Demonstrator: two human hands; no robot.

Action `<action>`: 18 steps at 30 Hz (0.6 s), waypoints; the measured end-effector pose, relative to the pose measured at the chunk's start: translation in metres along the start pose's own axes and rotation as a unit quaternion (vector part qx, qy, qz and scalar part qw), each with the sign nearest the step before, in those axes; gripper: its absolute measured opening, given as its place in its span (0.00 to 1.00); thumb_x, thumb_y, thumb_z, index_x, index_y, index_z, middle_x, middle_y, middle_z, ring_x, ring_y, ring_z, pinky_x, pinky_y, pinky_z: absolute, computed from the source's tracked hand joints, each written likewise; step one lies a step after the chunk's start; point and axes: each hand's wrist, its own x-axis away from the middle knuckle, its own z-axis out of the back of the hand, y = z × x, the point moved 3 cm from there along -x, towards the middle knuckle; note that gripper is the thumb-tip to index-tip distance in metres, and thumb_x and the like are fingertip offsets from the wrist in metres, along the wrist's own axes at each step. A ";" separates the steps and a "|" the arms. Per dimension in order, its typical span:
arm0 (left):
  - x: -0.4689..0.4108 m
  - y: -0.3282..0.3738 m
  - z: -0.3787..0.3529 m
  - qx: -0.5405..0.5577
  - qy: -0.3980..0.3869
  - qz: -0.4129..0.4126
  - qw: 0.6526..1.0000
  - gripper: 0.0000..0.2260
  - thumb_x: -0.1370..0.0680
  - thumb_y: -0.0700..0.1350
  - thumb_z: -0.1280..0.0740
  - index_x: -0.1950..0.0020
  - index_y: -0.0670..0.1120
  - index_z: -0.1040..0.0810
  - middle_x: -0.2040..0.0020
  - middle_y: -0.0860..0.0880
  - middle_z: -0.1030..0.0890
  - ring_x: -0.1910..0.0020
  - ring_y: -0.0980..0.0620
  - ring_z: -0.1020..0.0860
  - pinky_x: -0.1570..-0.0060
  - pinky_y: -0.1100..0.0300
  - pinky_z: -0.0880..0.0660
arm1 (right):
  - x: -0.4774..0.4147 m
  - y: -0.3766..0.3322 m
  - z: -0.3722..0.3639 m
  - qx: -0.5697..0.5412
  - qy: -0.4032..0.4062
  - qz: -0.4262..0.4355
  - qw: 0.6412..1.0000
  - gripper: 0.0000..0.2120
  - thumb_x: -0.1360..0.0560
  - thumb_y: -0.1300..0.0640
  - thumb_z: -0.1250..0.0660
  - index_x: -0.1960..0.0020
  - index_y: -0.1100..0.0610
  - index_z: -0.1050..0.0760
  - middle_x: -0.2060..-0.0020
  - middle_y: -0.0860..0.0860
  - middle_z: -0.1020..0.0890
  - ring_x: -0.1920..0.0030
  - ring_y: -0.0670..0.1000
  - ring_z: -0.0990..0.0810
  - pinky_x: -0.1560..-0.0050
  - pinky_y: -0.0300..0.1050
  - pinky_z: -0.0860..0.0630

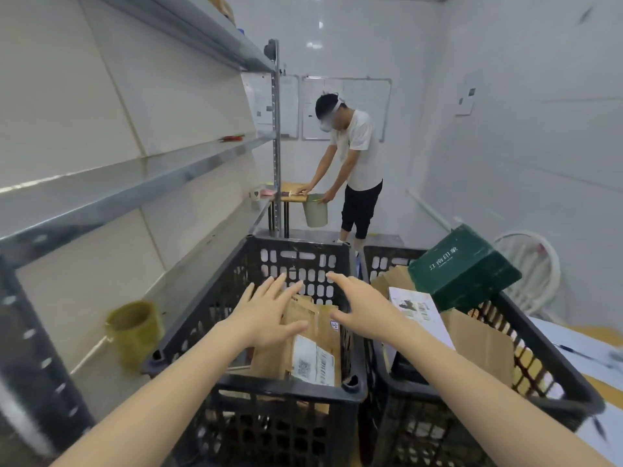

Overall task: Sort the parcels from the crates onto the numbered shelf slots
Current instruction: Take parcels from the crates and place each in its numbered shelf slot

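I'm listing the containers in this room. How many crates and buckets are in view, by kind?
Black crates: 2 (left crate, right crate)
Buckets: 2 (yellow bucket, pale green bucket)
Total: 4

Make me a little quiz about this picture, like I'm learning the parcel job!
1. True or false: the left hand is gripping the brown parcel in the left crate.
2. Which crate holds the green box? A) left crate B) right crate C) neither
3. Fill in: both crates are coloured ____.

Key: 1 false, its fingers are straight; 2 B; 3 black.
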 end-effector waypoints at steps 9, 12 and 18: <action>-0.019 -0.018 -0.055 -0.002 -0.092 -0.030 0.995 0.44 0.28 0.75 0.48 0.23 0.58 0.68 0.23 0.46 0.70 0.24 0.46 0.68 0.28 0.44 0.68 | -0.024 -0.004 -0.035 -0.020 -0.004 -0.047 0.999 0.34 0.23 0.51 0.33 0.22 0.50 0.45 0.29 0.51 0.31 0.31 0.50 0.30 0.35 0.43 0.31; -0.022 -0.031 -0.065 -0.004 -0.122 -0.038 0.992 0.50 0.31 0.77 0.43 0.24 0.57 0.71 0.23 0.45 0.70 0.23 0.46 0.67 0.28 0.42 0.68 | -0.026 -0.003 -0.043 -0.019 -0.010 -0.061 0.998 0.34 0.23 0.51 0.33 0.22 0.49 0.45 0.30 0.51 0.30 0.33 0.50 0.29 0.38 0.42 0.31; -0.026 -0.059 -0.062 0.036 -0.129 -0.044 0.990 0.52 0.32 0.74 0.38 0.25 0.59 0.73 0.20 0.47 0.61 0.21 0.47 0.59 0.29 0.41 0.68 | -0.029 0.002 -0.057 -0.021 -0.037 -0.088 0.995 0.34 0.23 0.51 0.34 0.22 0.49 0.46 0.31 0.52 0.30 0.36 0.51 0.27 0.40 0.44 0.27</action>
